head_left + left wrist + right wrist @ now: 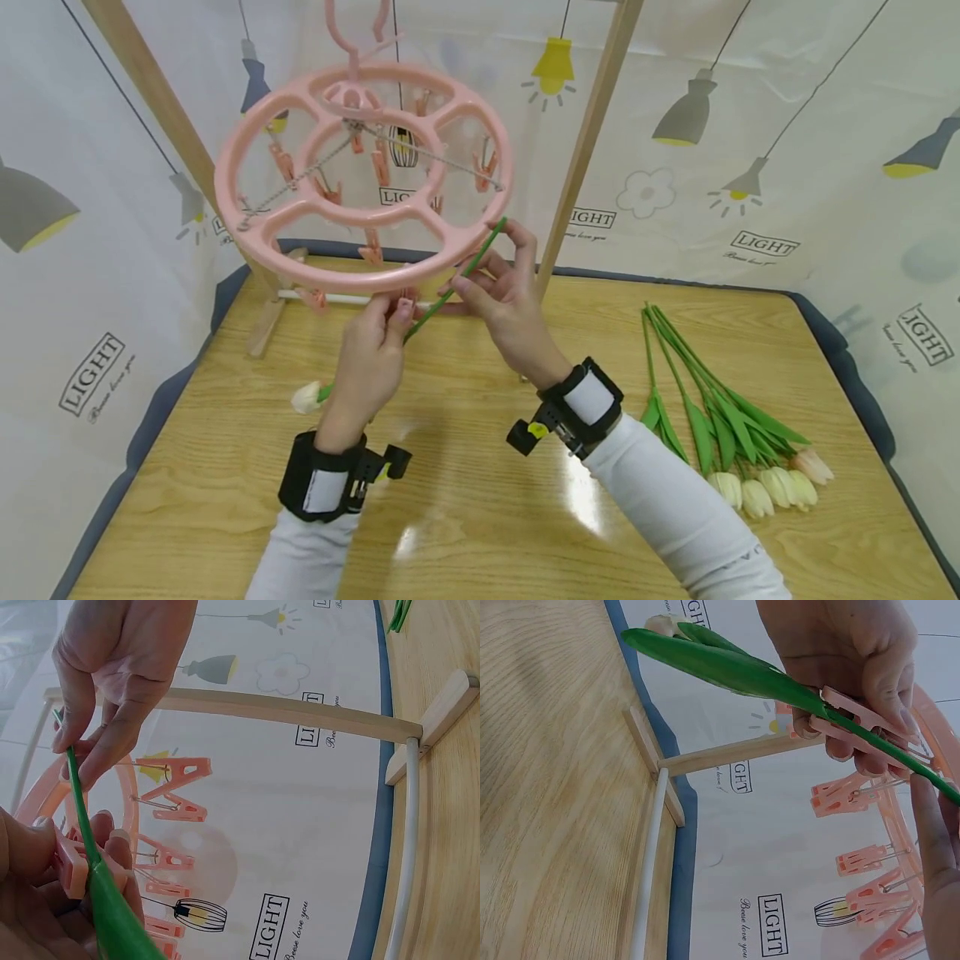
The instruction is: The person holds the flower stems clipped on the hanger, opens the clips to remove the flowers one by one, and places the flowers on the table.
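Observation:
A white artificial tulip (727, 669) with green leaves hangs head-down and slanted below the pink round drying hanger (358, 277). My right hand (513, 312) holds its green stem (487, 250) near the upper end, thumb and fingers on either side, close to the hanger's rim. Under the rim, my left hand (369, 358) pinches a pink clothespin (864, 724) between thumb and fingers. The stem runs alongside that clothespin; whether the jaws are on it I cannot tell. In the head view, the left hand hides the leaves, and the white bloom (306, 398) shows past it.
Several more pink clothespins (176, 769) dangle from the hanger. A wooden stand (588, 142) with a white crossbar (330, 297) surrounds it. Several loose tulips (723, 417) lie on the wooden table (465, 508) at the right. Printed cloth (675, 233) lines the back and sides.

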A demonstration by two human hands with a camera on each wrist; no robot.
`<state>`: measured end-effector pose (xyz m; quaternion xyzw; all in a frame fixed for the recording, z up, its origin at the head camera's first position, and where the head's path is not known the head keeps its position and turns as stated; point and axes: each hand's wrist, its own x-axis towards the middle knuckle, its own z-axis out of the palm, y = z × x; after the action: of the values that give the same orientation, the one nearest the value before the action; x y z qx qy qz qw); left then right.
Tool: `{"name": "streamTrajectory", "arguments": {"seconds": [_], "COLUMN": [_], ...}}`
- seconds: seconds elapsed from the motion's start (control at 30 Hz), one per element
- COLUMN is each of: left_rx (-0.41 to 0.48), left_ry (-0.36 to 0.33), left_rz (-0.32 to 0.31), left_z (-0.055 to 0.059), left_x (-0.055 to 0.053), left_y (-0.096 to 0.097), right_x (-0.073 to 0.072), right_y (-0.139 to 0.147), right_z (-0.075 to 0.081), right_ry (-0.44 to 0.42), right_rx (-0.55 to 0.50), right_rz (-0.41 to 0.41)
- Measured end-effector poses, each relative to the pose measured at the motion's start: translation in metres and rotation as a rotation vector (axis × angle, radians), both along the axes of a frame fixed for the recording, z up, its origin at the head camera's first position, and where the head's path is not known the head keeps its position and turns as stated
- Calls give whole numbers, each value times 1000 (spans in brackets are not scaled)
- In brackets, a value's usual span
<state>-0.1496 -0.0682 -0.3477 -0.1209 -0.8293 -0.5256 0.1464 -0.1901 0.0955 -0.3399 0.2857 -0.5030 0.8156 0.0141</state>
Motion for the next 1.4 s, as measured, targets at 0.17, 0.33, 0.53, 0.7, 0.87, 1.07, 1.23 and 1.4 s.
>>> {"name": "streamTrajectory", "arguments": {"seconds": [0.17, 0.33, 0.53, 0.7, 0.87, 1.07, 1.23, 1.4], "left_rx": [13, 37, 72, 133, 177, 164, 170, 171], "left_ry": [-19, -32, -11, 9, 18, -19, -45, -52], "left_rz": [0, 30, 99, 109, 92, 74, 61, 66], "left_z": [0, -2, -5, -9, -10, -11, -13, -15], "left_x": [0, -1, -1, -1, 0, -1, -2, -2], "left_y": [-2, -3, -4, -6, -7, -8, -12, -15], "right_x": [1, 0, -1, 0, -2, -4, -5, -6], "right_y": [0, 2, 4, 8, 15, 23, 30, 40], "right_z": [-1, -4, -5, -6, -6, -4, -4, -2], "right_ry": [4, 11, 13, 0, 24, 43, 48, 73], "right_rx": [21, 30, 33, 42, 91, 126, 147, 186], "right_rz": [-10, -14, -16, -26, -80, -125, -154, -211]}}
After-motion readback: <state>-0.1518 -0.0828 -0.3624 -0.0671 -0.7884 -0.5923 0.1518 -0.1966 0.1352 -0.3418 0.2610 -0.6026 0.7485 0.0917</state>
